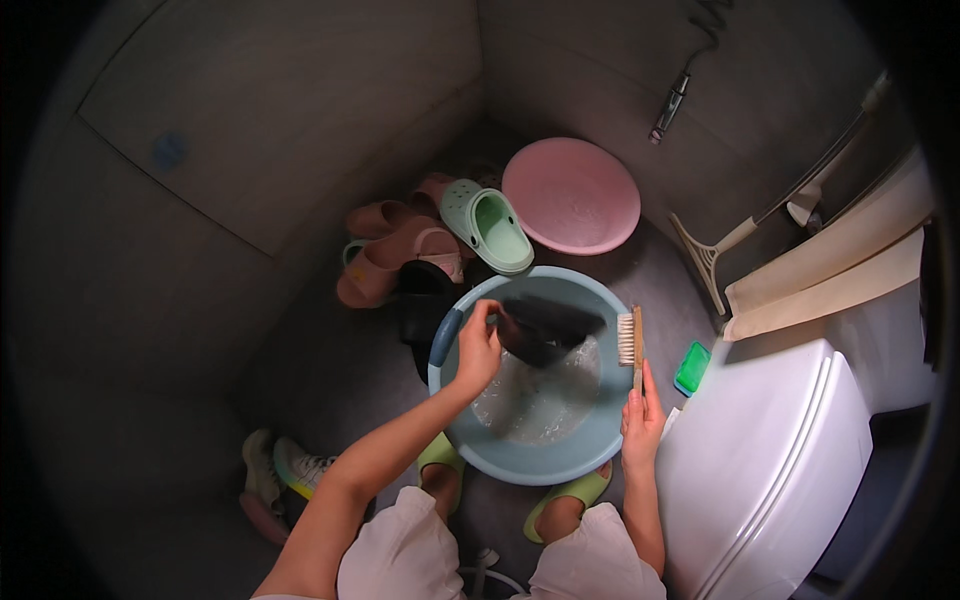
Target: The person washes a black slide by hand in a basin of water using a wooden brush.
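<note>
My left hand (480, 355) grips one end of a black slipper (555, 328), which is smeared by motion and tilted over a blue-grey basin (470, 452). Its fine shape is hard to make out. Cloudy, sudsy water (535, 405) lies in the basin below it. At the basin's right rim, my right hand (642, 425) is closed round the lower handle of a wooden scrub brush (638, 345). The brush stands upright in my grip, with its pale bristles facing left toward the slipper and apart from it.
Beyond the basin are a pink basin (585, 180), a mint clog (500, 235) and brownish-pink slippers (375, 270). Sneakers (290, 465) lie at lower left. On the right stand a green soap dish (692, 368), a white toilet (765, 480) and a squeegee (705, 255). A sprayer (670, 108) hangs behind.
</note>
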The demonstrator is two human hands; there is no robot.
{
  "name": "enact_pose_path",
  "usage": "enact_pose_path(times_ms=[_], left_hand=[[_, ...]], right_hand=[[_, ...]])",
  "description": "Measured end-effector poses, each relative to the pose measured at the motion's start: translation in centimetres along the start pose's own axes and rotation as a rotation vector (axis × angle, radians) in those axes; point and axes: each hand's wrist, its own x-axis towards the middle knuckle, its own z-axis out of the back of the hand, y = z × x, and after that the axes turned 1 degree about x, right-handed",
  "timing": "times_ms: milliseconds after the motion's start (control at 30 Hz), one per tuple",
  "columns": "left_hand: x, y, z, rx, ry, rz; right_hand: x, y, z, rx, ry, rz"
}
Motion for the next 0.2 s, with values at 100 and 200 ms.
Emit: enact_pose_path(times_ms=[100,200], left_hand=[[1.8,-1.0,0.8,-0.473,-0.072,0.246],[3.3,-1.9,2.0,-0.561,-0.072,0.446]], right_hand=[[-0.1,0.1,-0.2,-0.018,0.022,0.008],[-0.4,0.4,-0.5,0.02,0.037,-0.029]])
